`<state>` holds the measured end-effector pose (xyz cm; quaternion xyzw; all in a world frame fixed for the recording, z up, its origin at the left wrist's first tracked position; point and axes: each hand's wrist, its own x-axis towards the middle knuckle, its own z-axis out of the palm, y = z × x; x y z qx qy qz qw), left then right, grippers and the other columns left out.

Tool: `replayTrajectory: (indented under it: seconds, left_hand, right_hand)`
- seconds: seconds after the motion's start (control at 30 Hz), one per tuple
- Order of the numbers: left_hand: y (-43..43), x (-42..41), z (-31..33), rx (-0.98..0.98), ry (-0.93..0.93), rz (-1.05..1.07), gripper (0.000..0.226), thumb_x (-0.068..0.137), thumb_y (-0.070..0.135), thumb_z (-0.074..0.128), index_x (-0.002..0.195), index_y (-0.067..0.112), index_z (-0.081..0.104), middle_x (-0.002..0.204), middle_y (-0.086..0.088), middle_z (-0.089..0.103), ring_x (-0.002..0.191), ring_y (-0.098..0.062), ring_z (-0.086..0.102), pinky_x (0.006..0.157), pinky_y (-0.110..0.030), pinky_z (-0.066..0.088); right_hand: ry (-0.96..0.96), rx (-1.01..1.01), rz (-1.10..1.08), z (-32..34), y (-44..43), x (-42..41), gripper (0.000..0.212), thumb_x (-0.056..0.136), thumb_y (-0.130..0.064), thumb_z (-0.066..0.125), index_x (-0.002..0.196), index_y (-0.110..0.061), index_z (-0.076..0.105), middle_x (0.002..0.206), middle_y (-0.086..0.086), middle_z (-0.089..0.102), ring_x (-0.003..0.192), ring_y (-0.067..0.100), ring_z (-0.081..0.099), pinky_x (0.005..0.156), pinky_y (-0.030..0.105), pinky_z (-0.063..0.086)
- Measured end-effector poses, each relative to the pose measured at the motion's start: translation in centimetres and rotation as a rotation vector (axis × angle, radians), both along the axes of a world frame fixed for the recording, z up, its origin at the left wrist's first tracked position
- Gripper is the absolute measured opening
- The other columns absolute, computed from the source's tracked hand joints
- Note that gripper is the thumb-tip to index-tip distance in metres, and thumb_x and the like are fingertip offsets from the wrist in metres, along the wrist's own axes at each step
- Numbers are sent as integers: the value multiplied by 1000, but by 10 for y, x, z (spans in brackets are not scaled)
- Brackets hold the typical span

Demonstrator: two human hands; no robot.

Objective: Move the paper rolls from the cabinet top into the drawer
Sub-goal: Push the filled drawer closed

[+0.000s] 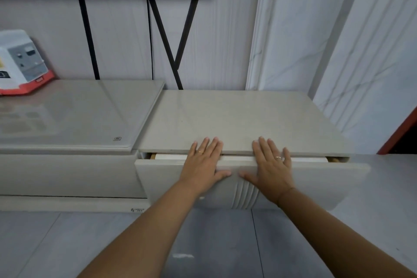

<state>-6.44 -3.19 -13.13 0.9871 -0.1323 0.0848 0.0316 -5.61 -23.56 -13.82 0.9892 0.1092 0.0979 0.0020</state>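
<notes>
Left hand [204,165] and right hand [272,168] flat against the barely open drawer [316,178], fingers [261,145] straight, spread, nothing gripped.

A pale grey cabinet top [243,119] sits against the wall, its drawer [316,183] open by a narrow slit in which white paper rolls [170,156] show. A left hand [203,162] and a right hand [270,165] lie flat on the drawer front, fingertips reaching over the top's front edge. On the adjoining glossy unit [74,115] at left stands 1 white-and-red device [22,63].
</notes>
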Motion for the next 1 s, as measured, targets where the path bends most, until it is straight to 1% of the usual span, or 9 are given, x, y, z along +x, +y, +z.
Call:
replayTrajectory:
  seconds: [0.17,0.27,0.4,0.53,0.63,0.77,0.83,0.93,1.0]
  left_hand:
    - [5,7,-8,-43,-83,-18,68,93,49,40,149,27,9,159,9,7,145,-12,1,116,-35,-4]
    - [5,9,-13,-86,-117,-19,64,94,46,42,149,29,12,158,11,10,145,-11,4,116,-33,-4]
    - [5,11,-15,-144,-148,-23,63,93,45,44,148,31,17,157,12,15,145,-10,7,115,-30,-4]
    - [4,10,-16,-177,-173,-20,61,92,42,47,147,30,23,155,12,20,144,-10,12,115,-30,-2]
    - [3,9,-15,-218,-202,-28,60,90,38,54,144,27,31,153,9,29,143,-13,20,115,-31,3]
    - [3,9,-15,-212,-214,-37,60,88,37,57,143,26,34,151,8,32,142,-15,23,115,-32,6]
    - [2,7,-12,-204,-220,-31,61,84,35,64,140,24,42,147,6,40,138,-17,33,114,-36,15]
    - [0,4,-10,-189,-264,-28,63,73,33,75,131,20,54,137,3,54,128,-20,48,108,-43,33]
    - [-3,2,-8,-150,-288,-30,66,64,36,82,125,21,60,130,5,60,122,-18,54,102,-43,41]
  right_hand:
    - [10,11,-9,1,3,18,92,80,-78,24,151,-23,6,161,-4,5,148,17,4,117,48,-2]
    - [-29,8,-7,-1,4,19,91,79,-78,20,151,-23,9,161,-4,9,148,17,8,117,45,2]
    - [-62,7,-9,0,4,19,92,77,-78,18,150,-23,18,159,-3,20,146,18,17,117,44,9]
    - [-74,26,-17,3,5,18,98,71,-79,10,146,-19,34,153,1,35,141,22,31,114,45,19]
    - [-75,54,-19,5,6,17,94,73,-75,16,140,-16,45,145,5,47,135,25,41,110,48,28]
    - [-66,36,-25,7,7,16,92,75,-75,18,134,-13,53,138,6,54,129,27,49,105,49,34]
    - [-50,29,-34,9,8,14,91,76,-75,18,132,-13,55,136,6,57,126,27,52,103,49,37]
    - [-60,47,-26,10,9,13,87,75,-72,25,128,-12,59,132,7,60,122,28,56,100,50,41]
    - [-55,28,-40,10,9,11,84,73,-71,30,122,-12,64,125,7,65,115,28,62,97,49,43]
